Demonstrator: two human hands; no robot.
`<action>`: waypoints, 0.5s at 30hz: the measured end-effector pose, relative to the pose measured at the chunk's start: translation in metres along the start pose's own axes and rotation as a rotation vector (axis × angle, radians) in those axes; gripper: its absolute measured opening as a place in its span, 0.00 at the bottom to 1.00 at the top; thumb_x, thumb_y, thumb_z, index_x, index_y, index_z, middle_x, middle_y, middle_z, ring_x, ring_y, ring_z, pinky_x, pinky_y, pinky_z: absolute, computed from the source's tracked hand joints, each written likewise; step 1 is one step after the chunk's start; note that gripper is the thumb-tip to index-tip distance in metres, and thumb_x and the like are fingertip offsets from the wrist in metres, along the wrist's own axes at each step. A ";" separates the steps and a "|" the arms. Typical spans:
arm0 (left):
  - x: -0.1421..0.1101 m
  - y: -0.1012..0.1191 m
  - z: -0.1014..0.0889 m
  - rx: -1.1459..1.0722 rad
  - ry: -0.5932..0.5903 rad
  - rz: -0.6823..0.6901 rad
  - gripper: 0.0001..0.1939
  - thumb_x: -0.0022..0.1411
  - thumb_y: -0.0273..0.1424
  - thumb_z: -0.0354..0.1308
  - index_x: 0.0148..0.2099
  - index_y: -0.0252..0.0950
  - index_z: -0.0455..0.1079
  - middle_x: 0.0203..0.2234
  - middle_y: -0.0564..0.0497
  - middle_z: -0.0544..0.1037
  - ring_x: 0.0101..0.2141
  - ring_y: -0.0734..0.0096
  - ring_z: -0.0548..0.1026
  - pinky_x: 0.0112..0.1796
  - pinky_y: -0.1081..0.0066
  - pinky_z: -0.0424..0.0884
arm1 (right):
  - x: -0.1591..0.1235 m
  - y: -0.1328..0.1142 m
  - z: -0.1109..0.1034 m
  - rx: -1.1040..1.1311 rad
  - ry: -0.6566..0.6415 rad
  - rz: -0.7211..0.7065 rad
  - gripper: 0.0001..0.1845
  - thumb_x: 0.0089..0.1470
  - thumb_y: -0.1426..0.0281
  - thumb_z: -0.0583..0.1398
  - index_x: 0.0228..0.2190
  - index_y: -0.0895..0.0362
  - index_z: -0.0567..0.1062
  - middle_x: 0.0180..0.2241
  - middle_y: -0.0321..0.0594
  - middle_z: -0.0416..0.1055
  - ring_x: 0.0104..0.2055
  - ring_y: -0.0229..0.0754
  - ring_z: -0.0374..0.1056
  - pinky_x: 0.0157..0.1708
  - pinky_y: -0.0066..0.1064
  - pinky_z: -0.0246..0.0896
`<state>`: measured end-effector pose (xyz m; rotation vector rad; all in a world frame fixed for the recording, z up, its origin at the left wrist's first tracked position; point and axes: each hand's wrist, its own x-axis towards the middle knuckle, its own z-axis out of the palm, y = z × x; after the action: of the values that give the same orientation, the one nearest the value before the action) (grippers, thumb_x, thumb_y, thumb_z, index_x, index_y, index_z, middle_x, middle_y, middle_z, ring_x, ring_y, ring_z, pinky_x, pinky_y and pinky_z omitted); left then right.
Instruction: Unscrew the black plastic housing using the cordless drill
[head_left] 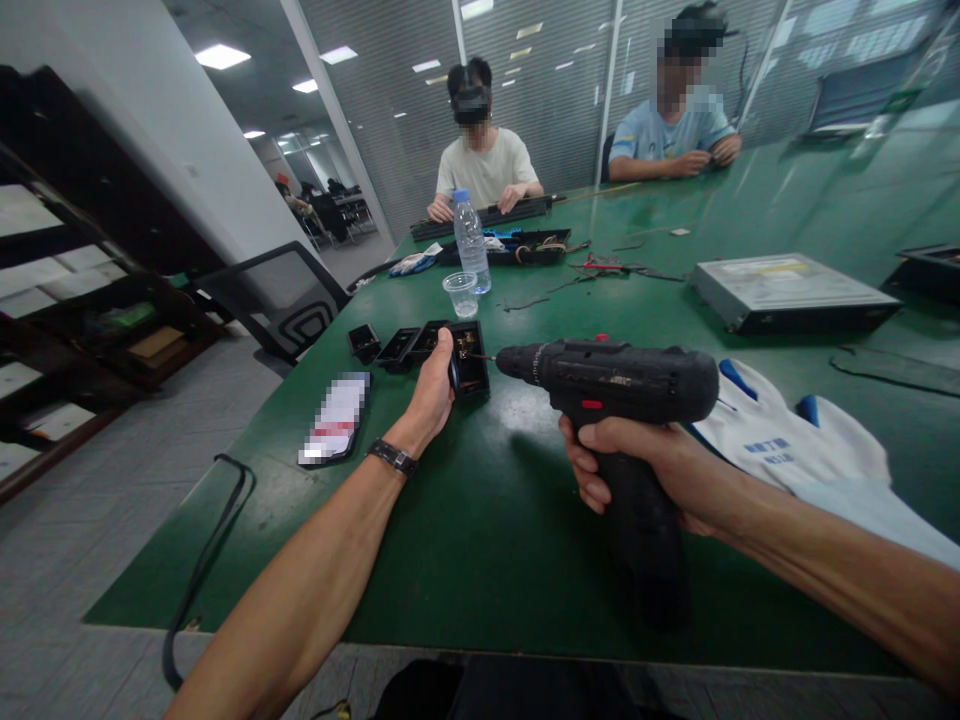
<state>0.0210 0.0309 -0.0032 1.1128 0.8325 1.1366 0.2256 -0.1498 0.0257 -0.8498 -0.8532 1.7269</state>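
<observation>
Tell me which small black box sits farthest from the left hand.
The leftmost small black box, beyond the phone and closest to the mesh-backed chair. The other boxes stand to its right, nearer the left hand.

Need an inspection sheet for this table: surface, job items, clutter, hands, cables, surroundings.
Surface: green table, shiny.
Job items: black power drill, bit pointing toward a dark piece; contact cannot be told; small black boxes nearby.
Clutter: phone, clear cup, bottle, white glove, metal-topped unit.
Hands: left hand holds the dark piece; right hand grips the drill handle.
Cables: black cord over the near edge; loose wires farther back.
Surroundings: person in white and person in light blue seated opposite; mesh-backed chair at left.
</observation>
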 end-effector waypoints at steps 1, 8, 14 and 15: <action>0.000 0.000 0.000 0.001 0.000 0.005 0.29 0.68 0.55 0.56 0.52 0.34 0.78 0.46 0.40 0.84 0.48 0.56 0.82 0.48 0.60 0.80 | 0.000 0.000 0.000 0.000 0.002 0.001 0.06 0.53 0.70 0.66 0.34 0.58 0.76 0.26 0.34 0.68 0.22 0.37 0.65 0.25 0.31 0.67; 0.002 -0.002 -0.002 0.012 -0.012 0.020 0.29 0.69 0.55 0.55 0.52 0.35 0.78 0.47 0.40 0.84 0.49 0.56 0.82 0.48 0.61 0.80 | 0.001 -0.001 0.002 -0.007 0.003 -0.007 0.06 0.53 0.69 0.66 0.33 0.58 0.76 0.25 0.34 0.68 0.22 0.36 0.65 0.25 0.31 0.67; 0.001 -0.002 -0.002 0.023 -0.013 0.011 0.30 0.68 0.56 0.54 0.52 0.35 0.78 0.46 0.39 0.84 0.49 0.53 0.82 0.48 0.59 0.80 | 0.001 -0.002 0.004 -0.012 0.019 -0.006 0.07 0.52 0.69 0.66 0.33 0.58 0.76 0.25 0.34 0.67 0.22 0.36 0.64 0.24 0.31 0.66; 0.001 -0.002 -0.002 0.025 -0.013 0.011 0.30 0.68 0.56 0.54 0.52 0.35 0.78 0.46 0.39 0.84 0.49 0.53 0.82 0.48 0.59 0.80 | 0.001 -0.002 0.004 -0.013 0.019 -0.006 0.07 0.52 0.69 0.66 0.33 0.58 0.76 0.25 0.34 0.67 0.22 0.36 0.64 0.24 0.31 0.66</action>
<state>0.0204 0.0324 -0.0060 1.1457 0.8328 1.1299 0.2230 -0.1489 0.0287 -0.8699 -0.8544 1.7078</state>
